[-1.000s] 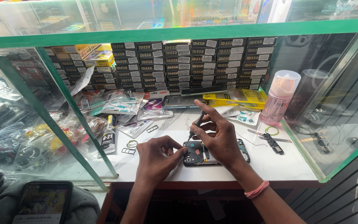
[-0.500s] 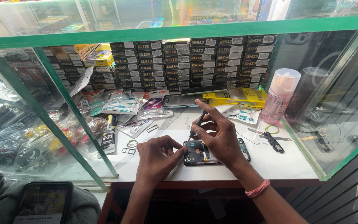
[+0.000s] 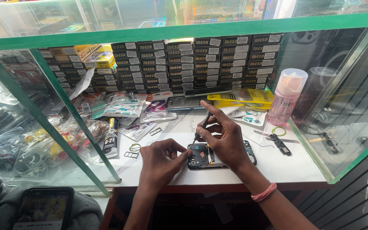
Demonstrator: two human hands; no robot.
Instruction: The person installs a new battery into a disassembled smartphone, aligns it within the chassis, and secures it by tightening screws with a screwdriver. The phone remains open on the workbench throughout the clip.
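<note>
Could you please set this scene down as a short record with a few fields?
Setting: white work surface inside a green-framed glass counter
Left hand: left hand steadies the opened phone at its left edge
Right hand: right hand holds a small screwdriver, tip down on the phone
Behind: stacked dark small boxes along the back
Right side: pink capped bottle; small tools lying flat
Left side: plastic packets of parts
Lower left: another phone, screen lit
</note>
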